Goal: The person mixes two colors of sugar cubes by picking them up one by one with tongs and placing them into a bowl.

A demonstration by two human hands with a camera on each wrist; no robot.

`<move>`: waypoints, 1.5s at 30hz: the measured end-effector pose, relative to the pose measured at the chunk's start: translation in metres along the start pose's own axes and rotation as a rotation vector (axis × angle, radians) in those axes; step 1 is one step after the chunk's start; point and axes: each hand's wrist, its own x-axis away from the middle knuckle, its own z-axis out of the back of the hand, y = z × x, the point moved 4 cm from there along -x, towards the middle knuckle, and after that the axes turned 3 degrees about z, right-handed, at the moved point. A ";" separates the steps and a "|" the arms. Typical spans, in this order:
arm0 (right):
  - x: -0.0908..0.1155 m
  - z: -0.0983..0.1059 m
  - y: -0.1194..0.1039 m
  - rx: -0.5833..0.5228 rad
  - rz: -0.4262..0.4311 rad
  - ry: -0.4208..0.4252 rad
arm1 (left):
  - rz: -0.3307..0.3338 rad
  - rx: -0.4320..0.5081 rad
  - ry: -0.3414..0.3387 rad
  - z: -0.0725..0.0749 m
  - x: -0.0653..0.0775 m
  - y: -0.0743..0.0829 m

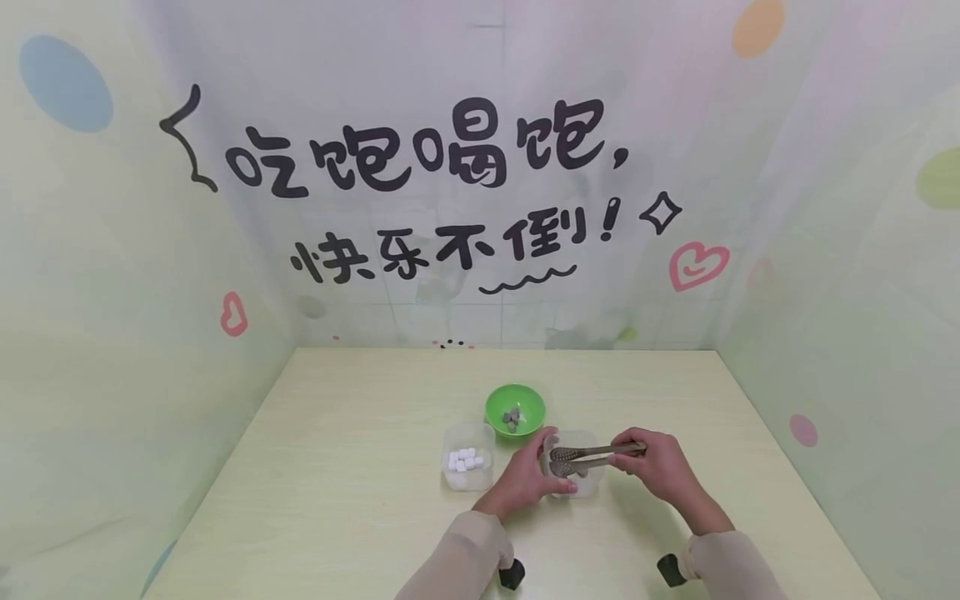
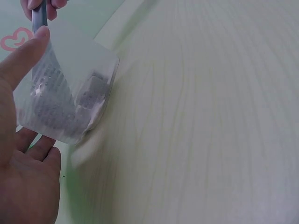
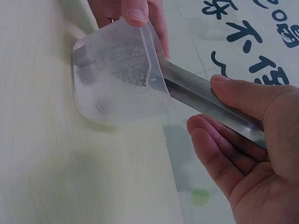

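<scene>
A clear plastic container (image 1: 590,440) is gripped by my left hand (image 1: 523,477), thumb on its near side and fingers on the far side. Metal tongs (image 1: 596,461) sit in my right hand (image 1: 658,465), pinched between thumb and fingers. Their perforated tips reach inside the container. Through the cloudy wall in the right wrist view, a grey cube (image 3: 85,69) shows near the base. Just behind the container stands a green bowl (image 1: 495,407) with several small grey cubes (image 1: 512,418) at its bottom.
Left of my left hand is a second clear container (image 1: 468,432) with several white cubes (image 1: 463,460). All stand on a pale wooden table (image 1: 337,467). A printed backdrop (image 1: 450,67) rises behind and on both sides.
</scene>
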 end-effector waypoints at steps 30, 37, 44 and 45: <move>0.008 0.005 0.001 -0.059 -0.010 0.126 | -0.003 0.014 -0.004 0.000 0.001 0.002; 0.012 0.011 0.006 -0.159 -0.018 0.159 | -0.009 -0.001 0.002 0.000 0.000 0.000; 0.012 0.014 0.007 -0.208 0.006 0.201 | 0.010 -0.002 0.008 -0.001 0.000 -0.002; 0.012 0.014 0.007 -0.215 0.010 0.207 | 0.011 0.002 0.009 -0.001 0.000 -0.002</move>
